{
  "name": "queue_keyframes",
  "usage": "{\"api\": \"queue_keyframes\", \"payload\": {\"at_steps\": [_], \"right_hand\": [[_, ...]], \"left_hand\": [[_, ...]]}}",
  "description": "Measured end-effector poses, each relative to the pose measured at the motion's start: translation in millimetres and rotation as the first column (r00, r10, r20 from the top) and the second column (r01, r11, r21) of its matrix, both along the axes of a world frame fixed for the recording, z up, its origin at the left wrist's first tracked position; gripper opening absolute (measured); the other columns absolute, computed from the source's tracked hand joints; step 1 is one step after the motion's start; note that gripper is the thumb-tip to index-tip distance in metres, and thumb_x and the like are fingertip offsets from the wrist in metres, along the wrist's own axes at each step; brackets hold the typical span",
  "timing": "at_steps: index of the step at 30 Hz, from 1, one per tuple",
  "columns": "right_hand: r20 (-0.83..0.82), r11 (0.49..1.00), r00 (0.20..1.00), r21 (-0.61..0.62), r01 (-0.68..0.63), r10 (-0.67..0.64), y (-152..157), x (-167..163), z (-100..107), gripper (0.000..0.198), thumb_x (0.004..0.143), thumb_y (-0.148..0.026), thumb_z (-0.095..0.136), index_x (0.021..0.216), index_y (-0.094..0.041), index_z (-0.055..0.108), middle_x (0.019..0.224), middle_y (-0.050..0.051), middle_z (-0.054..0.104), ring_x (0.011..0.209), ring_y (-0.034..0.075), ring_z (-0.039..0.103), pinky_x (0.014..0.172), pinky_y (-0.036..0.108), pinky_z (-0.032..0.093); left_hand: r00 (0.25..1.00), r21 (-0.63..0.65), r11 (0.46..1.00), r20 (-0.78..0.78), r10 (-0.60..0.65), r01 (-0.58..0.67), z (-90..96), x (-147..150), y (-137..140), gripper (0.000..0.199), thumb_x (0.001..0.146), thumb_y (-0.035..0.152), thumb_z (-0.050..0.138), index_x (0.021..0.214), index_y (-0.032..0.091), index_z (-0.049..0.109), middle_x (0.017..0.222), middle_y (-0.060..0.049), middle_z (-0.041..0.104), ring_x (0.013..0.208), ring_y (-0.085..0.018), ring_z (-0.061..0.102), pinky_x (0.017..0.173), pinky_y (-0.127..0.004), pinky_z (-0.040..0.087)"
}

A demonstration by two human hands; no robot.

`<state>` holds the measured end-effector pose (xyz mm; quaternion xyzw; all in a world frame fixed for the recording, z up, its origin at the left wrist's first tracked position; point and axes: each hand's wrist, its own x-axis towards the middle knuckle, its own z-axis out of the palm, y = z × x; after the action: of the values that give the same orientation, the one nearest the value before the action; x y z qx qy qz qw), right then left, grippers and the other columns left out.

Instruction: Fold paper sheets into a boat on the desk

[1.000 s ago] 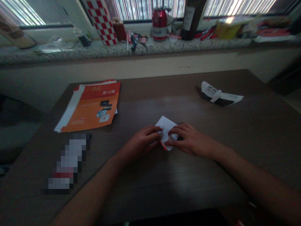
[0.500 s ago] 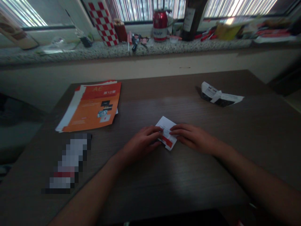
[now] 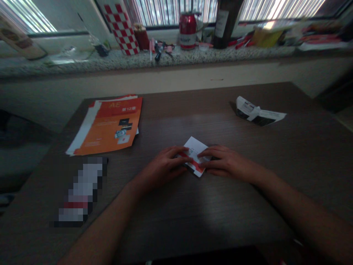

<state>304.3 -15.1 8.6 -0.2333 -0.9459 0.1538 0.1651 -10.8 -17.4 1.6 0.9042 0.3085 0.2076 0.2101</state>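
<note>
In the head view, a small folded paper [image 3: 194, 145], white with a red strip and some print, lies on the brown table in front of me. My left hand [image 3: 171, 162] grips its left side, the fingertips over the red strip and the thumb low at the near edge. On the right side my right hand [image 3: 224, 161] is closed on the paper too, its fingers bent over the top and crossing onto the strip. Parts of both sides of the paper are hidden under my fingers.
Orange printed sheets [image 3: 110, 125] lie at the table's left. Nearer me is a pixelated oblong object [image 3: 79, 191]. A folded black-and-white paper piece [image 3: 260, 115] stands at the back right. Behind, the windowsill [image 3: 176, 58] holds a red can [image 3: 188, 31], a dark bottle [image 3: 224, 24] and clutter.
My right fingers have shifted further left and nearer over the red strip. The left fingers have moved slightly, with more of the strip showing beneath them. The paper stays in place.
</note>
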Motion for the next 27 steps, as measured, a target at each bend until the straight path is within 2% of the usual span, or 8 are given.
{"api": "queue_keyframes", "payload": {"at_steps": [5,13,20,27], "right_hand": [[-0.031,0.999,0.999,-0.03,0.012,-0.013,1.1,-0.2,-4.2,0.027,0.102,-0.027,0.067,0.128,-0.026,0.074,0.14,0.011,0.068,0.131,0.028,0.061,0.107,0.053,0.052],[-0.066,0.998,0.997,-0.057,0.031,-0.034,1.9,-1.9,-6.9,0.029,0.103,-0.029,0.065,0.132,-0.025,0.07,0.139,0.011,0.068,0.132,0.027,0.061,0.109,0.053,0.051],[-0.104,0.996,0.991,-0.014,0.088,-0.089,2.8,0.0,-7.4,0.039,0.101,-0.028,0.068,0.14,-0.026,0.064,0.144,0.014,0.064,0.137,0.031,0.058,0.11,0.055,0.052],[-0.159,0.994,0.981,-0.011,0.111,-0.111,2.1,-2.2,-5.5,0.032,0.102,-0.028,0.066,0.133,-0.022,0.067,0.135,0.015,0.07,0.128,0.029,0.065,0.105,0.051,0.057]], "left_hand": [[1.0,-0.007,1.0,-0.016,0.006,-0.006,-1.3,-10.4,4.3,0.037,0.103,0.021,0.066,0.138,0.031,0.066,0.148,-0.008,0.061,0.132,-0.026,0.063,0.107,-0.048,0.056],[0.999,0.068,0.997,-0.045,0.025,-0.022,-1.0,-11.3,3.8,0.027,0.106,0.024,0.062,0.132,0.028,0.07,0.139,-0.008,0.068,0.118,-0.024,0.071,0.095,-0.04,0.061],[0.999,0.091,0.995,0.019,0.034,-0.036,4.9,-7.0,3.0,0.025,0.105,0.021,0.061,0.128,0.025,0.071,0.132,-0.009,0.072,0.113,-0.023,0.073,0.093,-0.039,0.063],[0.998,0.089,0.995,0.055,0.036,-0.041,5.6,-5.7,3.4,0.025,0.105,0.021,0.062,0.128,0.026,0.071,0.132,-0.008,0.072,0.116,-0.023,0.071,0.097,-0.042,0.061]]}}
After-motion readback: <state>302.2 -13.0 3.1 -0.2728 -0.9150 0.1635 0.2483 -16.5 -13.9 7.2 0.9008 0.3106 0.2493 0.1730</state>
